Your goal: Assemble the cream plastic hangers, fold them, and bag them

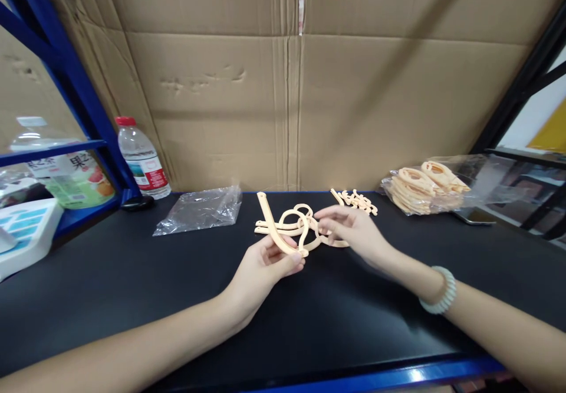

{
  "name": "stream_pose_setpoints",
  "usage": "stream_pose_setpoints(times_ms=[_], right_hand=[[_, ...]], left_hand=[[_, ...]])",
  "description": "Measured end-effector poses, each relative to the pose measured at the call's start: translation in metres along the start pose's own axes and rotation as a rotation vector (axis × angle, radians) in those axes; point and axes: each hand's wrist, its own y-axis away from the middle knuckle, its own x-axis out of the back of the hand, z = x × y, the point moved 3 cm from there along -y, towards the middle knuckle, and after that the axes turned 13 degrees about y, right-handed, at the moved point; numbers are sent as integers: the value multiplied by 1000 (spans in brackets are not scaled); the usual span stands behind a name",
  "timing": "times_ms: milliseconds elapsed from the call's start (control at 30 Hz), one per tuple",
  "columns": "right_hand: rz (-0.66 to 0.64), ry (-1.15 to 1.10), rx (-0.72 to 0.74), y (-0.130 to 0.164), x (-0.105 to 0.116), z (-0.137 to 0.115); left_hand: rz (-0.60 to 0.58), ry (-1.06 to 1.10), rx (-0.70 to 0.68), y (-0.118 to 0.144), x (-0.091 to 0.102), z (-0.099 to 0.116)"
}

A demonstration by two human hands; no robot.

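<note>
Holding a long cream plastic strip near the middle of the frame, your left hand pinches its lower end between thumb and fingers, so the strip slants up and to the left from your grip. Your right hand sits just to the right of it, fingers curled narrowly around a looped piece of the same cream plastic; the loops and the strip overlap where your two hands nearly meet, though whether they are joined there is unclear. A pale bead bracelet circles your right wrist.

Everything rests above or on a black tabletop with a blue front edge. Just behind your right hand lies a small heap of loose cream parts. Further to the right, a clear bag holds a stack of similar cream pieces. Left of centre, an empty crumpled plastic bag lies flat on the table. In the left part of the frame, a water bottle with a red cap stands upright beside a blue shelf post. At the far left edge sits a white box. A wall of brown cardboard fills the upper frame behind it all.
</note>
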Motion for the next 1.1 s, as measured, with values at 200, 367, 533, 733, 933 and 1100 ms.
stream_pose_setpoints(times_ms=[200, 367, 533, 733, 933, 1100], right_hand=[[28, 1009, 380, -39, 57, 37], [-50, 1112, 385, -47, 57, 53], [190, 661, 256, -35, 49, 31], [167, -113, 85, 8, 8, -9], [98, -271, 0, 29, -21, -14], [97, -329, -110, 27, -22, -2]], left_hand=[[7, 28, 7, -1, -1, 1], [17, 82, 18, 0, -2, 2], [33, 87, 22, 0, 2, 2], [44, 76, -13, -1, 5, 4], [15, 75, -35, -3, 5, 4], [19, 93, -16, -3, 6, 4]])
